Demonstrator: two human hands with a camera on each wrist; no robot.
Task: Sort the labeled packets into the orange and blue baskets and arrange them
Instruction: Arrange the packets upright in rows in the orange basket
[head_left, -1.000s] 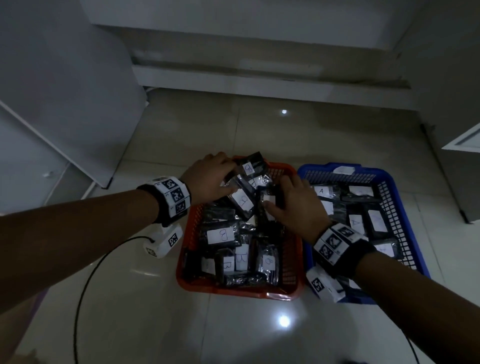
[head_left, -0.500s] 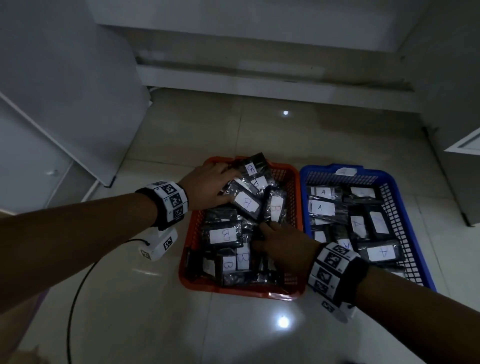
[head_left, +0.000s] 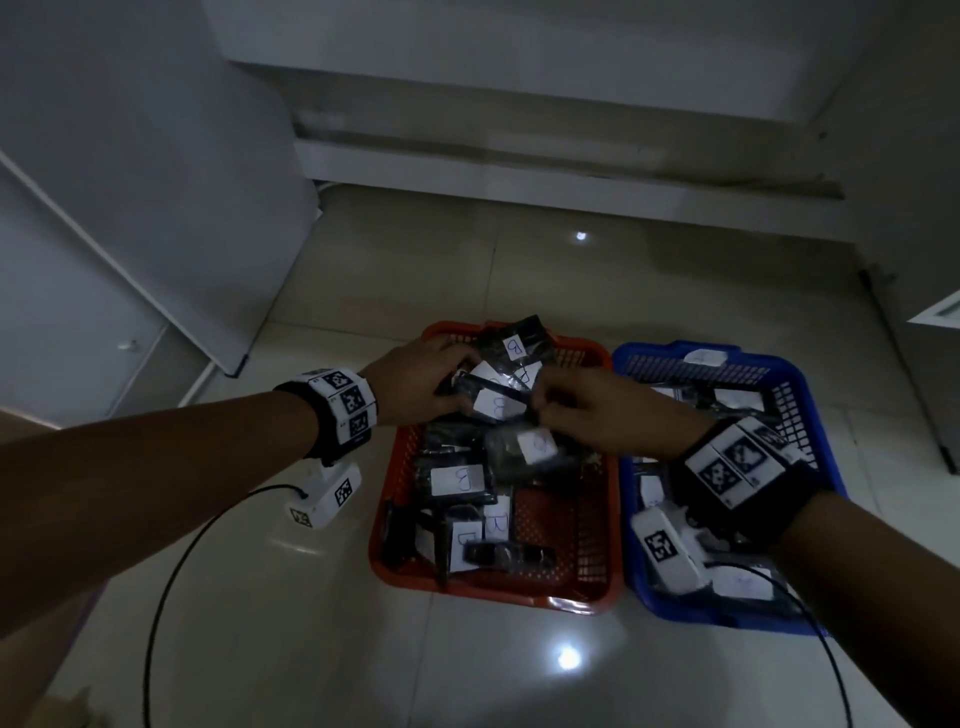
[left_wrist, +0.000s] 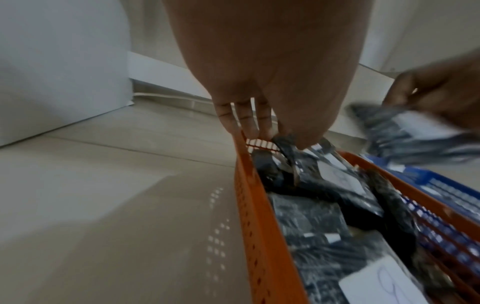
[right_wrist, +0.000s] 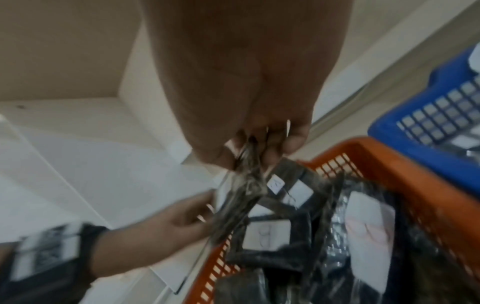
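Both hands are working over the far end of the orange basket (head_left: 395, 525): right hand (head_left: 597, 410) is pinching a B packet (right_wrist: 239, 197), left hand (head_left: 415, 387) is pinching another there. I'd be laying them flat, labels up, filling the basket's bare near corner.

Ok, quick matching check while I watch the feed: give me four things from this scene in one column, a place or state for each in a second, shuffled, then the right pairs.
Column 1
1. orange basket
2. blue basket
3. right hand
4. left hand

Column 2
a. pinches a dark packet above the orange basket
b. stands on the floor on the person's right
c. holds packets marked B
d. grips packets at the far end of the orange basket

Pairs: 1-c, 2-b, 3-a, 4-d
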